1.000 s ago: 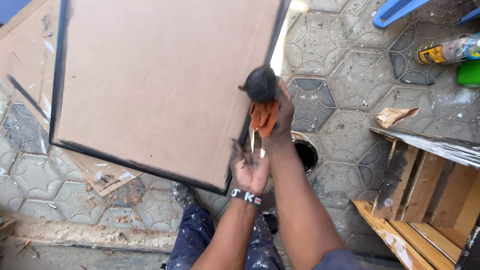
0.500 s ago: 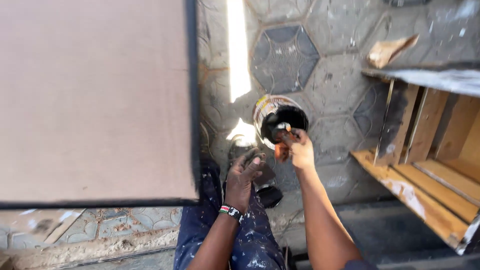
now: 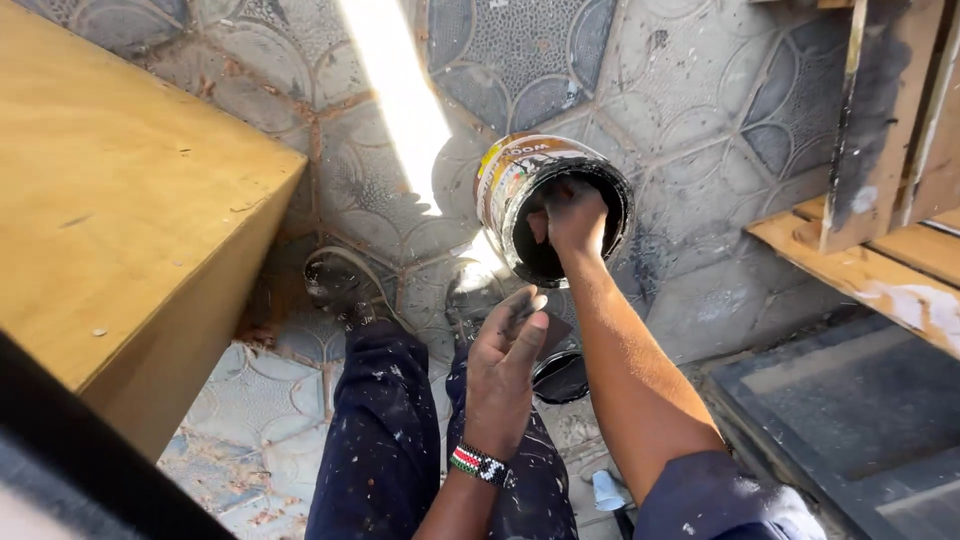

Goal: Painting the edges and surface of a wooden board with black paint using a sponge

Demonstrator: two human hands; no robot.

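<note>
A tilted tin can (image 3: 503, 178) with a black-stained inside stands on the patterned paving between my feet. My right hand (image 3: 572, 215) reaches into its mouth, fingers curled; the orange rag it held earlier is hidden inside. My left hand (image 3: 505, 365), smeared black, hovers open above my knees, just in front of the can, with a beaded band (image 3: 478, 463) on the wrist. A round black lid (image 3: 562, 378) lies on the ground below that hand.
A light wooden panel (image 3: 120, 220) with a dark edge fills the left side. A wooden frame (image 3: 880, 150) with black-painted slats stands at the right. My paint-spattered trousers (image 3: 380, 440) and a shoe (image 3: 335, 285) are below. A strip of sunlight (image 3: 400, 100) crosses the tiles.
The view has swung from the panel down to the can. My right hand moved from the panel's edge to the can's rim and now sits inside the can. My left hand opened.
</note>
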